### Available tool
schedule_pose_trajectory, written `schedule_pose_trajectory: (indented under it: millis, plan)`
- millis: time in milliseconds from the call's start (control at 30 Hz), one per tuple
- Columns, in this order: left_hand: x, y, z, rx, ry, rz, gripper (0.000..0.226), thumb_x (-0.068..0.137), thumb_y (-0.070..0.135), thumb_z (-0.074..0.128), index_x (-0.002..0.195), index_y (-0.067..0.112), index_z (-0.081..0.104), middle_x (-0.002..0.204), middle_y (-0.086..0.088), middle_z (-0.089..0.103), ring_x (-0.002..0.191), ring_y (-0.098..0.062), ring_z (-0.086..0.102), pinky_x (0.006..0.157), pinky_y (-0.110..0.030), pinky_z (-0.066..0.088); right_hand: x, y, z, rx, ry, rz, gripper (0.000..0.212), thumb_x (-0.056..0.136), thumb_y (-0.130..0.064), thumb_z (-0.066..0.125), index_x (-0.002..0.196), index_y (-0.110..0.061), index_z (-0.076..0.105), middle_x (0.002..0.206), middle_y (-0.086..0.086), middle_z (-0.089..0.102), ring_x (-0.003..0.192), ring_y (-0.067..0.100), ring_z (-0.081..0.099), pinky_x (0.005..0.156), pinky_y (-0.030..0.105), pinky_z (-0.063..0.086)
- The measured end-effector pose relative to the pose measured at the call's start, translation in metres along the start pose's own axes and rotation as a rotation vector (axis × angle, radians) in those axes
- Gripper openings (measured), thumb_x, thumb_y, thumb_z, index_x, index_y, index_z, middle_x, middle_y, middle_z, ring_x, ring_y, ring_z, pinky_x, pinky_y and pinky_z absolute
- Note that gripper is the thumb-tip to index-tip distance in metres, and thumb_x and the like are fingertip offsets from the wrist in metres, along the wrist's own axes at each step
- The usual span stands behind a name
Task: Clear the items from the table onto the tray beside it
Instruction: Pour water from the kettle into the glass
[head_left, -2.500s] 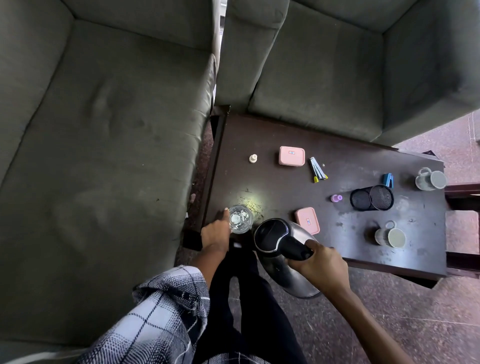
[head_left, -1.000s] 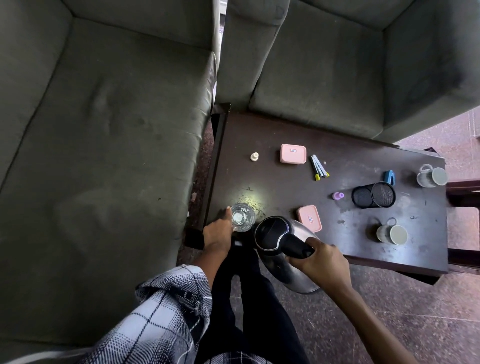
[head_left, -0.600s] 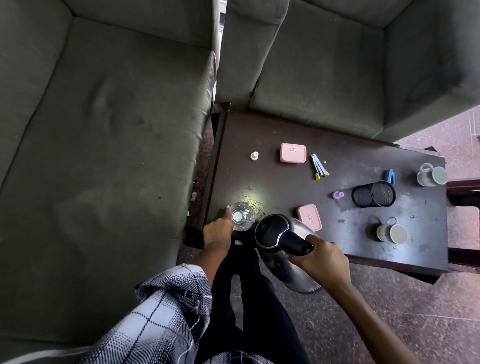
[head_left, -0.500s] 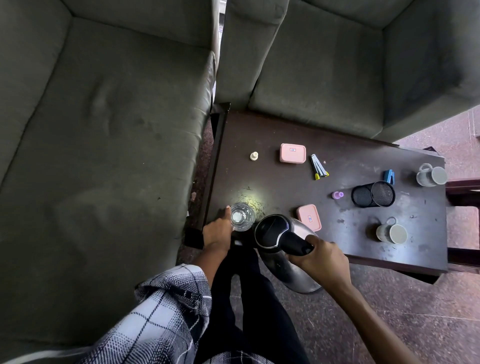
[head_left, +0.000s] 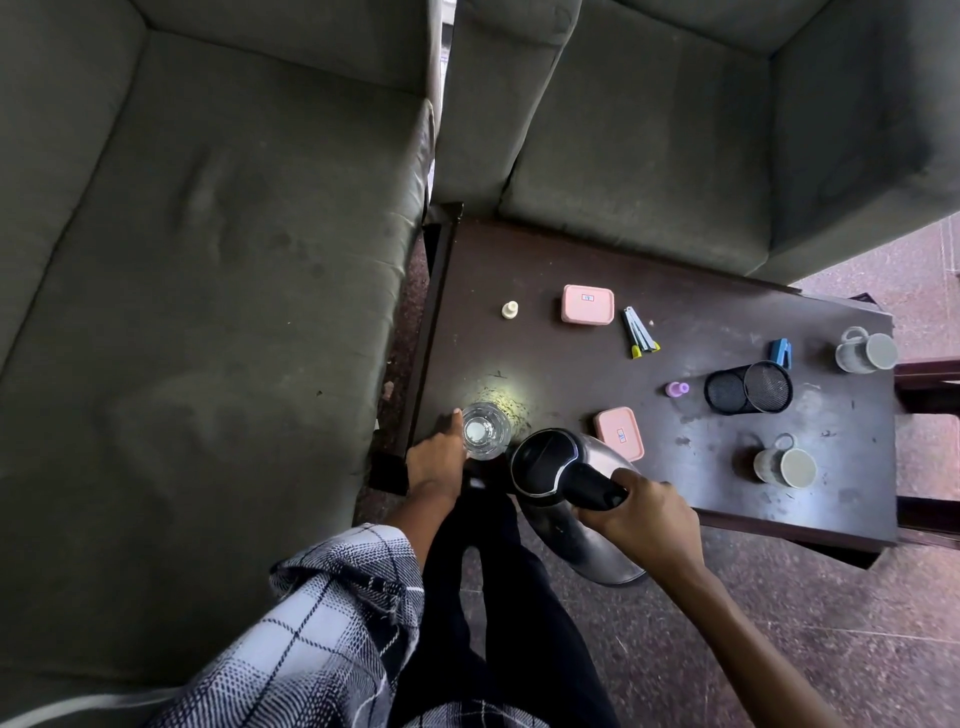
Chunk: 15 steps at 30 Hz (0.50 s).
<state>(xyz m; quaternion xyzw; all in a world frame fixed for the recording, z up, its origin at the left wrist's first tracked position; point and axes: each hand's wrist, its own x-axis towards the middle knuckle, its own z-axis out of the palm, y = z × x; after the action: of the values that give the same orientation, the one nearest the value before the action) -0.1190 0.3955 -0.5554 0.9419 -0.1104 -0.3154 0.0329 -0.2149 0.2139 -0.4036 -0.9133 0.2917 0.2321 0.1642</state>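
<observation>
Our right hand (head_left: 641, 514) grips the black handle of the steel kettle (head_left: 566, 493), tilted at the near edge of the dark table (head_left: 571, 260); our left hand (head_left: 435, 457) grasps the glass (head_left: 485, 430) beside it, standing on the table's near left corner.

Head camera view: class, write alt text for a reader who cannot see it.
A person's right hand tilts a steel kettle by its handle towards a glass steadied by the left hand on a dark table. Two pink boxes, two mugs and a mesh pen holder lie beyond.
</observation>
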Motion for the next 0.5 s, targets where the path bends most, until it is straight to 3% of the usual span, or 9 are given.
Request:
schedule_pose_trajectory:
  millis: [500]
  plan:
    - [0.0013, 0.0006, 0.0017, -0.011, -0.007, -0.014, 0.062, 0.095, 0.013, 0.047, 0.148, 0.023, 0.016, 0.104, -0.009, 0.07, 0.093, -0.026, 0.068, 0.071, -0.033, 0.05, -0.0004, 0.0007, 0.0036, 0.001, 0.024, -0.009, 0.04, 0.065, -0.053, 0.07, 0.069, -0.016, 0.053, 0.054, -0.01, 0.04, 0.062, 0.023, 0.046, 0.057, 0.028, 0.035]
